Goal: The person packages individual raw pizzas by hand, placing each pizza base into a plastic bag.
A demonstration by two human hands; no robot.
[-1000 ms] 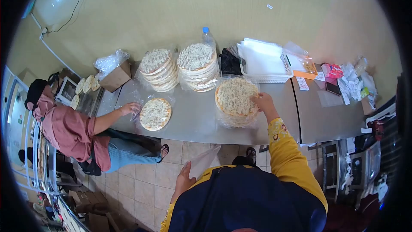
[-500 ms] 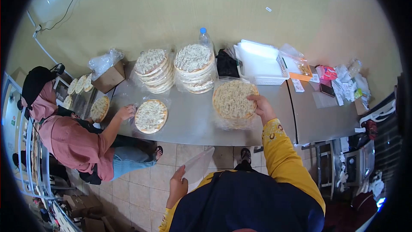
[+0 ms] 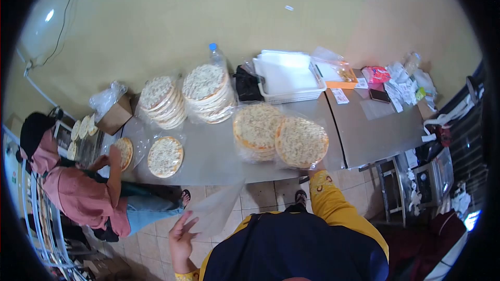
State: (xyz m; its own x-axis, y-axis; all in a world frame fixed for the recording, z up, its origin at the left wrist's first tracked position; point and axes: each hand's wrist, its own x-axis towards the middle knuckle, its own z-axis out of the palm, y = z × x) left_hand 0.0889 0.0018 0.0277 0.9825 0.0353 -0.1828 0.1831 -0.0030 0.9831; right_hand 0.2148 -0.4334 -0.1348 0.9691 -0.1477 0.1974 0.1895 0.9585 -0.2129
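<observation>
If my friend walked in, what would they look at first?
Probably the two tall stacks of pizzas, at the back of the table, near the wall. Next, the wrapped pizza that the right hand holds near the table's front edge, and the see-through plastic in the left hand, in front of the table.

1. A blue-capped clear plastic bottle (image 3: 217,57) is stood near the beige wall (image 3: 333,0).
2. A dark rectangular phone (image 3: 379,95) is laid near a pink plastic packet (image 3: 376,74).
3. A brown cardboard box (image 3: 115,118) is topped by crumpled clear plastic (image 3: 108,98).
</observation>
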